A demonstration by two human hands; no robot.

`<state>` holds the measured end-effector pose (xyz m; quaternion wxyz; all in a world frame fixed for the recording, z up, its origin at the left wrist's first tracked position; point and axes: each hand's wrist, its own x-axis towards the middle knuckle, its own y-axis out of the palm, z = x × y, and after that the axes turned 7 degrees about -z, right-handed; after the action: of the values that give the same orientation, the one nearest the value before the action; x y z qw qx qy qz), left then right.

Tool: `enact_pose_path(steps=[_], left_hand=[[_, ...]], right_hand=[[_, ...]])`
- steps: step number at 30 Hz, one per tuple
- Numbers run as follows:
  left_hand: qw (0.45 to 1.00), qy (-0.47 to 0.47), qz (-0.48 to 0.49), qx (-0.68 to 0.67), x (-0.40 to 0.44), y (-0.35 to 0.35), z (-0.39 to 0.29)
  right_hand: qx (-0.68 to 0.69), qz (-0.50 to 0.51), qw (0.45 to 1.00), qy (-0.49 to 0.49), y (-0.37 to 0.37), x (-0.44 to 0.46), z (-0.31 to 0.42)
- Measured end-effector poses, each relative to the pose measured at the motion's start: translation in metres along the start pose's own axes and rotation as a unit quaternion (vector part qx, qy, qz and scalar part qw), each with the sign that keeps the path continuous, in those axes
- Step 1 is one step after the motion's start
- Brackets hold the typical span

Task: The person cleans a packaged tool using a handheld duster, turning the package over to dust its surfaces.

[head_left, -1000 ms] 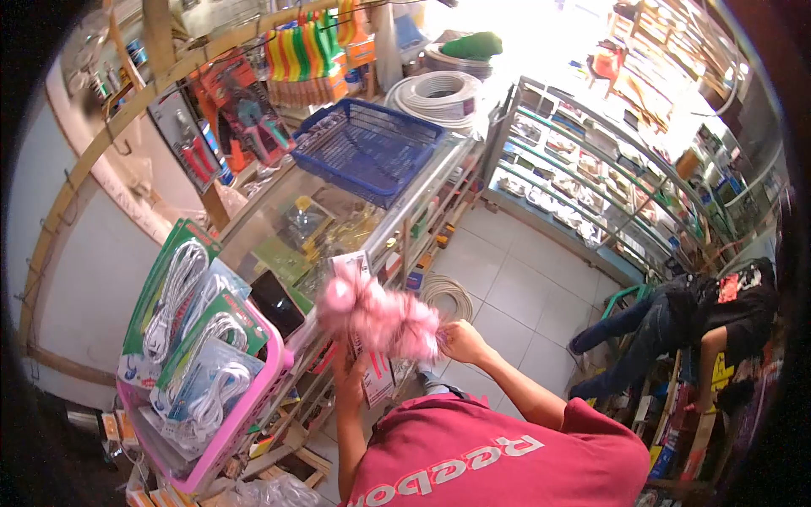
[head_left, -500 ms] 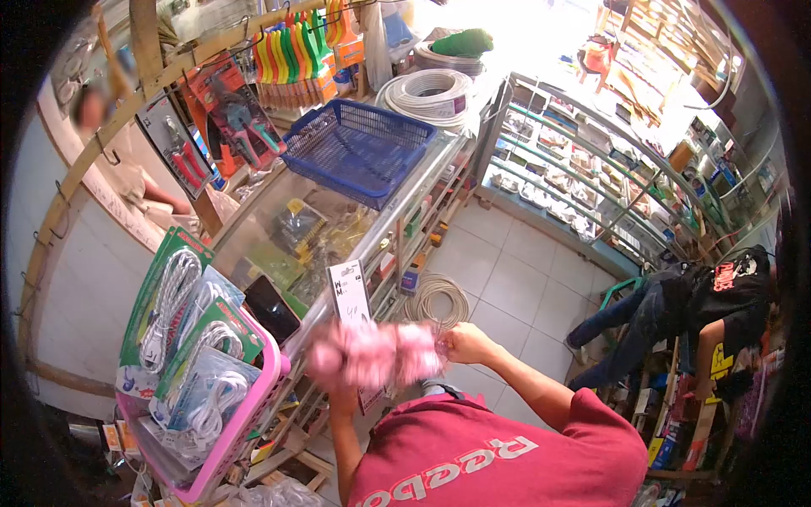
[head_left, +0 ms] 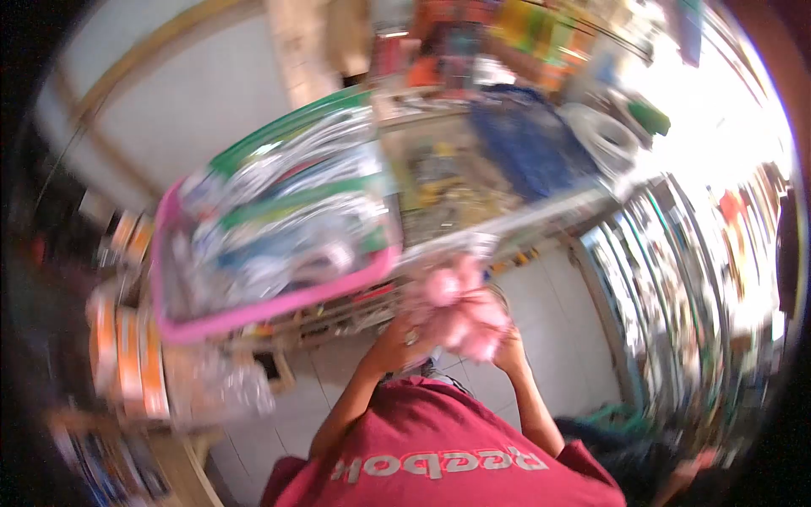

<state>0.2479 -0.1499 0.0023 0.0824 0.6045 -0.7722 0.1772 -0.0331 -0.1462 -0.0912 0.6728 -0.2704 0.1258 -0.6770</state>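
Observation:
A pink bundle of rounded pieces [head_left: 463, 317] is held in front of my chest, blurred by motion; its exact kind cannot be made out. A clear, shiny plastic part shows at its upper end. My left hand [head_left: 399, 340] grips the bundle's left side from below. On the opposite side my right hand [head_left: 508, 346] closes around its lower right edge. Parts of the fingers of both hands are hidden or smeared. Beyond my left hand stands a pink basket [head_left: 283, 306] filled with packaged white cables [head_left: 304, 156] on green cards.
Behind the bundle runs a glass counter [head_left: 439, 203] with a blue basket [head_left: 532, 144] and white cable coils [head_left: 601, 139]. A glass display case [head_left: 667, 279] stands at right. Orange-and-white boxes [head_left: 127, 355] are at left. A person in dark clothing [head_left: 625, 460] is at lower right.
The view has swung left, so the pink basket now sits nearer the middle. The bundle has turned from lying sideways to a more upright tilt, still between both hands. The white card is no longer visible.

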Motion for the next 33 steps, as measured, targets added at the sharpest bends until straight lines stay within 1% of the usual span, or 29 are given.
enact_pose_path(steps=[1,2,3,5,8,10,14,15,17,19,20,21,22,23,24,25,26,28,29,30,31,33], left_hand=[[0.971,-0.206,0.023,-0.122,-0.008,-0.006,-0.025],[0.995,-0.069,-0.023,-0.073,-0.018,-0.006,-0.021],[0.996,0.065,-0.062,-0.007,-0.03,-0.008,-0.009],[0.97,0.19,-0.134,0.065,-0.047,-0.015,0.0],[0.953,0.192,-0.226,0.054,-0.082,-0.026,-0.001],[0.947,0.18,-0.259,0.056,-0.102,-0.045,-0.019],[0.922,0.082,-0.378,0.002,-0.181,-0.057,-0.04],[0.907,0.054,-0.417,-0.03,-0.202,-0.056,-0.044],[0.859,0.012,-0.498,-0.118,-0.24,-0.047,-0.054],[0.791,0.005,-0.576,-0.205,-0.268,-0.035,-0.06],[0.758,0.011,-0.608,-0.236,-0.277,-0.027,-0.062],[0.723,0.019,-0.637,-0.265,-0.284,-0.02,-0.065],[0.705,0.022,-0.656,-0.271,-0.289,-0.016,-0.07],[0.69,0.023,-0.669,-0.274,-0.292,-0.012,-0.074],[0.682,0.021,-0.679,-0.269,-0.294,-0.009,-0.078],[0.692,0.0,-0.68,-0.244,-0.296,-0.004,-0.084],[0.678,0.012,-0.692,-0.249,-0.294,0.0,-0.087],[0.653,0.038,-0.71,-0.259,-0.282,0.011,-0.089],[0.66,0.006,-0.723,-0.203,-0.281,0.017,-0.086],[0.662,-0.028,-0.734,-0.147,-0.278,0.023,-0.084],[0.648,-0.053,-0.748,-0.135,-0.272,0.029,-0.084],[0.646,-0.023,-0.727,-0.231,-0.258,0.035,-0.095]], right_hand=[[0.093,-0.014,0.996,0.011,0.012,-0.006,-0.008],[0.185,-0.028,0.982,0.019,0.024,-0.011,-0.016],[0.222,-0.018,0.975,0.016,0.034,-0.011,-0.017],[0.219,0.048,0.974,-0.017,0.06,0.005,-0.008],[0.165,0.168,0.966,-0.106,0.097,0.019,0.015],[0.131,0.248,0.944,-0.174,0.114,0.019,0.028],[0.111,0.402,0.856,-0.306,0.154,0.008,0.062],[0.11,0.429,0.828,-0.343,0.164,0.004,0.071],[0.112,0.464,0.778,-0.408,0.182,-0.003,0.092],[0.111,0.452,0.732,-0.497,0.195,-0.005,0.11],[0.047,0.58,0.686,-0.437,0.211,0.002,0.112],[0.112,0.508,0.714,-0.468,0.223,-0.002,0.112],[0.177,0.43,0.736,-0.492,0.234,-0.007,0.12],[0.212,0.547,0.748,-0.31,0.241,-0.012,0.134],[0.235,0.637,0.726,-0.112,0.244,-0.016,0.154],[0.193,0.636,0.739,-0.112,0.249,-0.013,0.156],[0.15,0.635,0.75,-0.112,0.255,-0.01,0.159],[0.222,0.597,0.751,-0.177,0.246,-0.013,0.178],[0.171,0.597,0.73,-0.285,0.25,0.001,0.174],[0.118,0.589,0.697,-0.391,0.257,0.024,0.168],[0.063,0.572,0.654,-0.491,0.263,0.04,0.161],[0.122,0.555,0.731,-0.378,0.255,0.042,0.169]])
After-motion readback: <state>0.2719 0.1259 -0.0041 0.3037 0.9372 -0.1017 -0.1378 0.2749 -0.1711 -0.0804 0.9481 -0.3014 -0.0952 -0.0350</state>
